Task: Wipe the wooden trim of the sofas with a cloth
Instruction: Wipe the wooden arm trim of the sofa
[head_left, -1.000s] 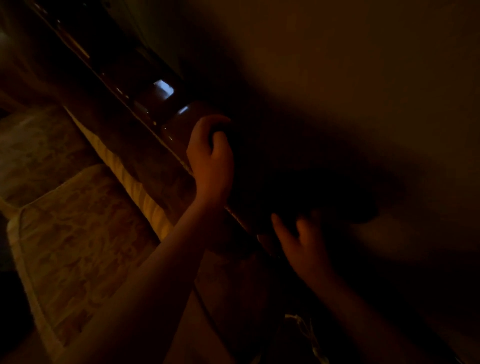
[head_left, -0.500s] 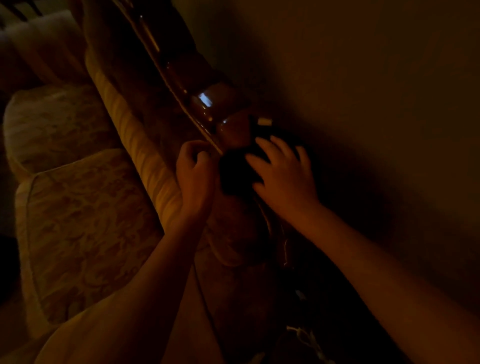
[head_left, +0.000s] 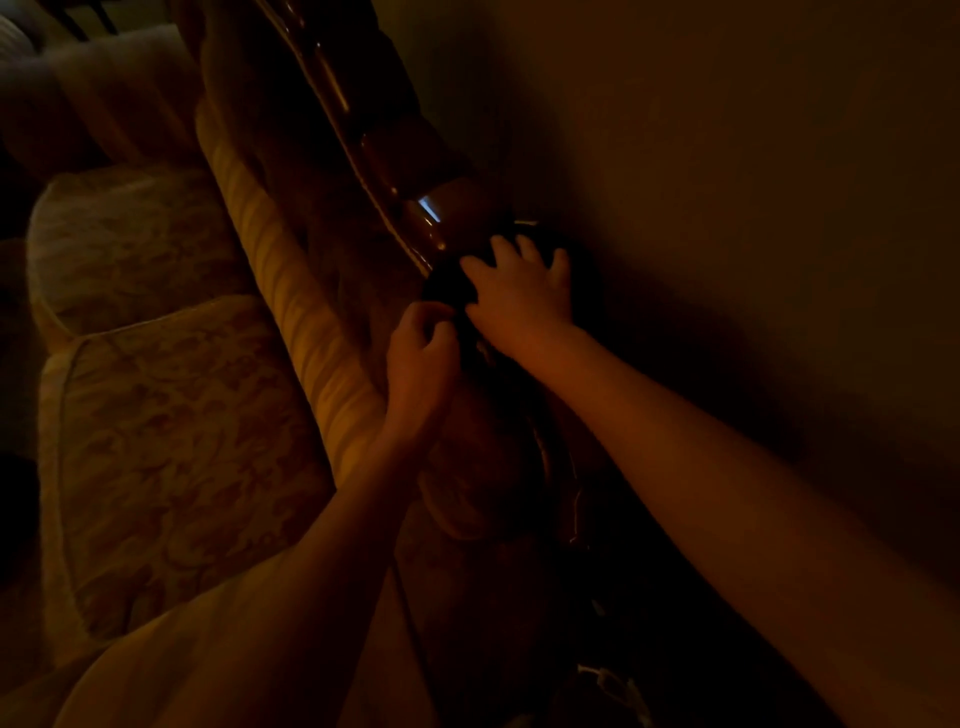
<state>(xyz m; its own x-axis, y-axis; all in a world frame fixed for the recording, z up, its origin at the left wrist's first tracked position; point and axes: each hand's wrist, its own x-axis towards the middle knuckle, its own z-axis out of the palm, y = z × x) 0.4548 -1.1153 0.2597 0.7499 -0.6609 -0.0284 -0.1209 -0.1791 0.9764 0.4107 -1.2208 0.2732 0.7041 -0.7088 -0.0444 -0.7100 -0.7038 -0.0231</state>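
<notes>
The room is very dim. The sofa's glossy dark wooden trim (head_left: 426, 218) runs along the top of the backrest from the upper middle down to my hands. A dark cloth (head_left: 449, 286) lies over the trim. My right hand (head_left: 519, 291) presses on it from above with spread fingers. Just below, my left hand (head_left: 421, 353) has its fingers curled and pinches the cloth's lower edge at the front of the trim. Most of the cloth is lost in shadow.
A patterned seat cushion (head_left: 171, 441) and a striped piping roll (head_left: 306, 332) lie left of my arms. A plain wall (head_left: 727, 208) stands close behind the sofa on the right. A thin cord (head_left: 410, 613) hangs down by the backrest.
My right hand came up from below onto the cloth on the trim. My left hand dropped from the top of the trim to the cloth's lower edge. The view swung left.
</notes>
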